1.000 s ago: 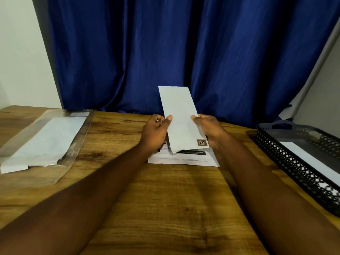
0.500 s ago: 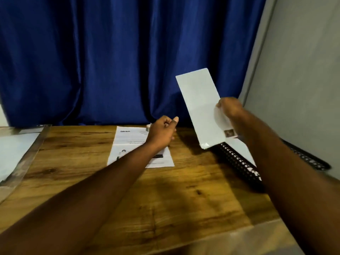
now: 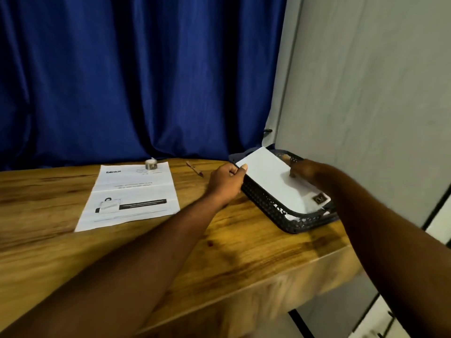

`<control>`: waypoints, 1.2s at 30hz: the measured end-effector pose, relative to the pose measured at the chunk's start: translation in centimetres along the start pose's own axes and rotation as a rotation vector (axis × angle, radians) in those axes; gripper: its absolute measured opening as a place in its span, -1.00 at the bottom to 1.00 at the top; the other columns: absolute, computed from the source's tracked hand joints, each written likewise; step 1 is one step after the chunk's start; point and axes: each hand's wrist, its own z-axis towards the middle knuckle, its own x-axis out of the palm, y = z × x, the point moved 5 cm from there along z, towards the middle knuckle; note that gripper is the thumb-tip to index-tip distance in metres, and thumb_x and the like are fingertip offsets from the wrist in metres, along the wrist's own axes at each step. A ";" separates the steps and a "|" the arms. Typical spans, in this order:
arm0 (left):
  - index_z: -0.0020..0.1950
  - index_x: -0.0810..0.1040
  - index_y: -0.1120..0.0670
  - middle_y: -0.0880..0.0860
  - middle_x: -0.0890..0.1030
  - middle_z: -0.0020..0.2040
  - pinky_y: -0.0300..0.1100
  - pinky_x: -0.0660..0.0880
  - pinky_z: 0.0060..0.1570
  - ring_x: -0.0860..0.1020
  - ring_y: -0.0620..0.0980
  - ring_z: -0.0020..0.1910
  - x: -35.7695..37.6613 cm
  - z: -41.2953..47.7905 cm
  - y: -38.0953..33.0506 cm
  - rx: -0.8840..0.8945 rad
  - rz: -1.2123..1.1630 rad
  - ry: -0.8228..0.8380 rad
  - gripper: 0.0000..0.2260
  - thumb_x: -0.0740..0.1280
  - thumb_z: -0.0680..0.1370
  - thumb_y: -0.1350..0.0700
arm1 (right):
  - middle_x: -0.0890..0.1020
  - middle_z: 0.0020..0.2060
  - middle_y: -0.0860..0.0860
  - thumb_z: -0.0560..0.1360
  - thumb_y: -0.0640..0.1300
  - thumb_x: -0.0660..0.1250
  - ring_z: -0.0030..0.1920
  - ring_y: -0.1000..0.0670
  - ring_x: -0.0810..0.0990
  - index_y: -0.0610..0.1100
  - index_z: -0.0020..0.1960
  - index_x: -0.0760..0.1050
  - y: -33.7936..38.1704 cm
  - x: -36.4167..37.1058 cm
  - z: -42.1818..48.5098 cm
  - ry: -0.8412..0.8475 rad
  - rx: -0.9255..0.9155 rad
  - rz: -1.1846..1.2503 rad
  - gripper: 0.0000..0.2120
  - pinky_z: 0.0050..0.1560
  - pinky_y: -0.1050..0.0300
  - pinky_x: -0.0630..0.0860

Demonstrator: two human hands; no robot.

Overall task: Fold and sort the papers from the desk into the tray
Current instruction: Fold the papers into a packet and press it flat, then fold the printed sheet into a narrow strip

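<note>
Head view: we see the folded white paper sheet [image 3: 275, 184] lying in the black perforated plastic tray [image 3: 266, 203] at the right end of the wooden desk [image 3: 219, 252]. Left hand [image 3: 225, 182] pinches the sheet's far-left corner, thumb on top. Right hand [image 3: 305, 170] presses fingertips onto its far edge, not gripping. We judge this the placing step. Next: let go, then reach for the unfolded printed white sheet [image 3: 131, 196] lying flat just left of the tray.
</note>
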 end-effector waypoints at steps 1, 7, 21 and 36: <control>-0.07 0.59 0.17 0.16 0.71 -0.11 0.19 0.65 0.01 0.69 0.24 -0.12 0.3 -0.1 0.1 -0.004 0.011 0.003 -0.62 0.35 0.62 -0.16 | 0.55 0.15 -0.24 0.63 -0.28 0.28 0.11 -0.25 0.57 -0.12 0.21 0.48 -0.4 0.5 0.2 0.024 -0.004 -0.031 -0.82 0.10 -0.05 0.52; -0.02 0.62 0.17 0.17 0.71 -0.07 0.22 0.63 0.05 0.67 0.28 -0.05 -0.3 -0.2 0.8 0.002 0.049 -0.004 -0.63 0.33 0.64 -0.15 | 0.59 0.00 -0.15 0.63 -0.26 0.32 -0.09 -0.10 0.58 -0.13 0.04 0.50 -0.1 1.2 0.9 0.069 -0.108 -0.256 -0.95 -0.05 0.07 0.51; -0.10 0.54 0.10 -0.02 0.58 -0.25 -0.08 0.48 -0.13 0.55 0.03 -0.19 -11.3 3.8 2.3 0.115 0.346 -0.157 -0.75 0.41 0.58 -0.07 | 0.70 -0.11 0.04 0.48 -0.11 0.42 -0.05 -0.04 0.68 0.04 -0.09 0.57 17.5 9.3 -3.4 -0.122 -0.762 -0.096 -0.93 0.12 -0.05 0.65; 0.65 0.24 -0.10 0.01 0.13 0.69 0.22 -0.05 0.60 0.05 0.06 0.66 -22.8 2.1 11.9 -0.086 1.035 0.118 -0.35 0.04 0.64 -0.39 | 0.69 0.12 -0.07 0.51 -0.13 0.48 0.14 -0.13 0.64 -0.05 0.18 0.56 26.3 25.8 -1.9 0.021 -0.746 0.019 -0.74 0.22 -0.01 0.58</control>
